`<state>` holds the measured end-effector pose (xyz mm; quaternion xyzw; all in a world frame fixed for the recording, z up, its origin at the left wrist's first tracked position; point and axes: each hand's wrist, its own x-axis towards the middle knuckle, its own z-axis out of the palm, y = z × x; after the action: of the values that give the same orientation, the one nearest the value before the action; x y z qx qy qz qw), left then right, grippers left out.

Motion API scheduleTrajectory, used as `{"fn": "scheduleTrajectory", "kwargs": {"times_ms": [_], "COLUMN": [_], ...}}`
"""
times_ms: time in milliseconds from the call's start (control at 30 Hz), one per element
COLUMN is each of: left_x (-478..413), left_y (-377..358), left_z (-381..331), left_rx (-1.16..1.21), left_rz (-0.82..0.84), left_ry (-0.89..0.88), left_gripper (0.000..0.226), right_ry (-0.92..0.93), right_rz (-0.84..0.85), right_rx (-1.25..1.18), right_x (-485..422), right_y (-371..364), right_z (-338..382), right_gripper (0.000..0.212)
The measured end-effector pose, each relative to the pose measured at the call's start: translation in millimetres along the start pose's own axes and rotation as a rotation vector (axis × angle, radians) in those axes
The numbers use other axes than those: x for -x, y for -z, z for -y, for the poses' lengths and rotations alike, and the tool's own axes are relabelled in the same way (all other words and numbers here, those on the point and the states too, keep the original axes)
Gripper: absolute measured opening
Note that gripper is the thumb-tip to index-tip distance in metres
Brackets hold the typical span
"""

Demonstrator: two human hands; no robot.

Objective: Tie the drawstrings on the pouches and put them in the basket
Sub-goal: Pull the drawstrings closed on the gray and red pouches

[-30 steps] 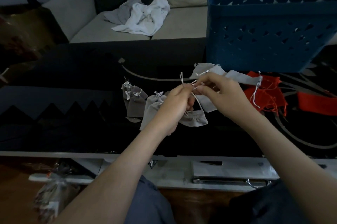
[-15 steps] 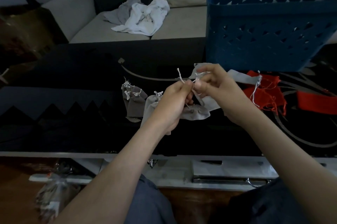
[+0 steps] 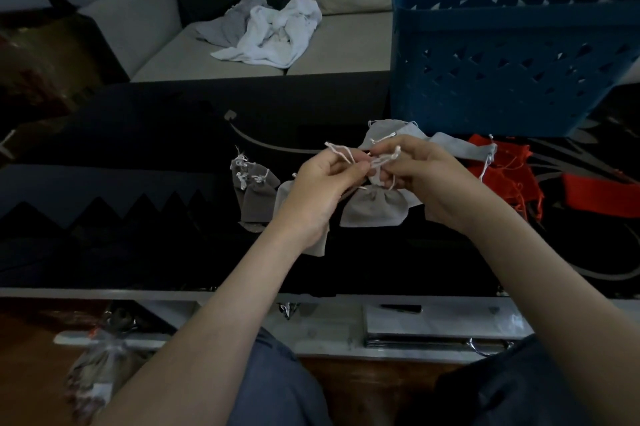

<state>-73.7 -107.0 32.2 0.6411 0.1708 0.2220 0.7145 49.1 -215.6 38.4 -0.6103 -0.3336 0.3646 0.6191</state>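
A grey pouch (image 3: 374, 209) hangs just above the black table, gathered at its neck, between my hands. My left hand (image 3: 318, 190) pinches one white drawstring (image 3: 341, 153), which loops up over its fingers. My right hand (image 3: 420, 176) pinches the other cord end near the pouch's neck. Two tied darker grey pouches (image 3: 256, 190) lie to the left. A flat grey pouch (image 3: 287, 197) lies partly under my left hand. More grey pouches (image 3: 457, 148) and red pouches (image 3: 502, 172) lie behind my right hand. The blue basket (image 3: 502, 54) stands at the back right.
The black glass table (image 3: 138, 183) has a near edge low in view, with a shelf of flat items under it. A sofa behind holds crumpled white and grey cloths (image 3: 270, 30). A red pouch (image 3: 602, 193) lies at the far right.
The pouch has dropped slightly and spread below my hands. My hands have drawn a little apart, and the cord loop now stands up over my left fingers.
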Motion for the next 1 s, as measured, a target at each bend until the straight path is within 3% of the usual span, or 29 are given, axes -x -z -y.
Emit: {"fn": "scheduleTrajectory", "kwargs": {"times_ms": [167,433,667,833,1000], "left_x": [0.0,4.1,9.0,2.4,3.2], "left_y": [-0.4,-10.3,-15.0,-13.6,-13.9], "left_z": [6.0,3.2,0.7,5.6,3.3], "left_rx": [-0.591,-1.042,-1.047,-0.897,-0.662], "left_rz": [-0.174,-0.284,-0.291,-0.279,-0.264], "left_ry": [-0.219,-0.407,-0.529,-0.530,-0.409], "left_gripper": [0.005,0.014,0.014,0.009,0.010], "right_ry": [0.001,-0.014,-0.092,-0.067,-0.019], "right_rz": [-0.003,-0.050,0.062,-0.073,-0.262], "right_rx": [-0.011,-0.025,0.130,0.079,0.028], "right_x": [1.0,2.8,2.8,3.2,-0.6], "right_y": [-0.8,-5.0,-8.2,-8.8,-6.7], "right_z": [0.5,3.9,-4.9,-2.5,-2.6], "right_gripper": [0.022,0.020,0.019,0.016,0.015]}}
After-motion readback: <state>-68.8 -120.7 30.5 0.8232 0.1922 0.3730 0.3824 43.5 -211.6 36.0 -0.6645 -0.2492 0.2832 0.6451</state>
